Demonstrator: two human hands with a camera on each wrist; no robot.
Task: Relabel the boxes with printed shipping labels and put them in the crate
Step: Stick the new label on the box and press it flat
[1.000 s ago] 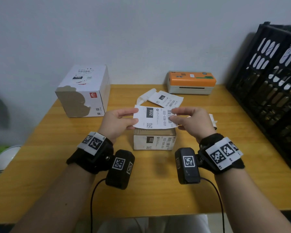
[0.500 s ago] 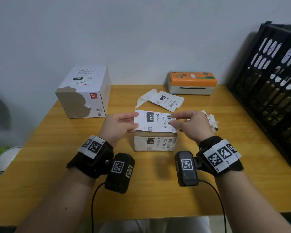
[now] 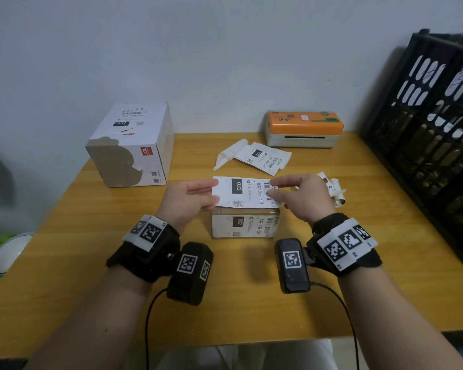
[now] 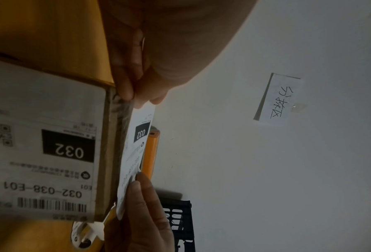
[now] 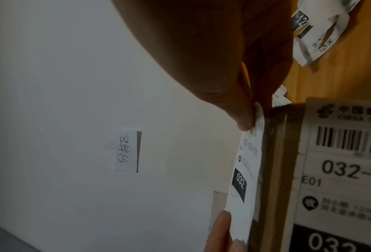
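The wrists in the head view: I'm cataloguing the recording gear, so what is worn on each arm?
Both forearms are bare, with no sleeves. Each wrist carries a black strap topped by a white band printed with black square fiducial markers. A black boxy camera module hangs from the inner side of each strap, also tagged with square markers, and a thin black cable trails from each module toward the body. The left hand and right hand are ungloved.

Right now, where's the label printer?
Head view: the orange-topped label printer sits at the table's far edge against the wall, right of centre, between the loose printed label and the black crate.
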